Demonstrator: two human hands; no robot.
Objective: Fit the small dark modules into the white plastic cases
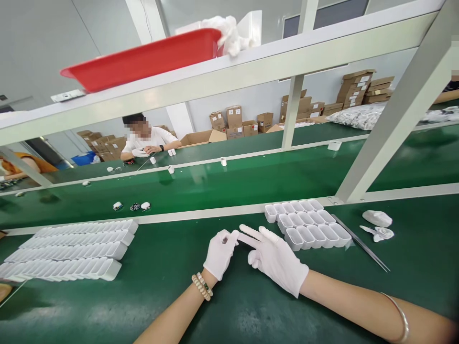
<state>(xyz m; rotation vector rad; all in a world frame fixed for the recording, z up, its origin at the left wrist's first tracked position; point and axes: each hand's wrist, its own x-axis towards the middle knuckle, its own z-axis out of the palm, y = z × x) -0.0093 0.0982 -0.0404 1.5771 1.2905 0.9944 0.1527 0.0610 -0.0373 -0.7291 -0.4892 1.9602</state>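
Observation:
Both my hands wear thin white gloves and meet over the green bench (161, 301). My left hand (219, 253) is closed, its thumb and fingers pinching the end of a flat white strip (248, 240). The strip runs to my right hand (276, 263); whether it is a stretched glove finger or a separate band I cannot tell. On my right hand, fingers are stretched out and apart, with the thumb bent below. Just beyond it stand rows of small white open cups (309, 236). Metal tweezers (362, 244) lie to their right.
More rows of white cups (64, 253) fill the left. Crumpled white pieces (378, 233) lie far right. A green conveyor belt (201, 188) carries small parts. Overhead, a shelf (179, 95) holds a red tray (150, 59); its slanted post (390, 105) stands at right. Across sits a co-worker (150, 138).

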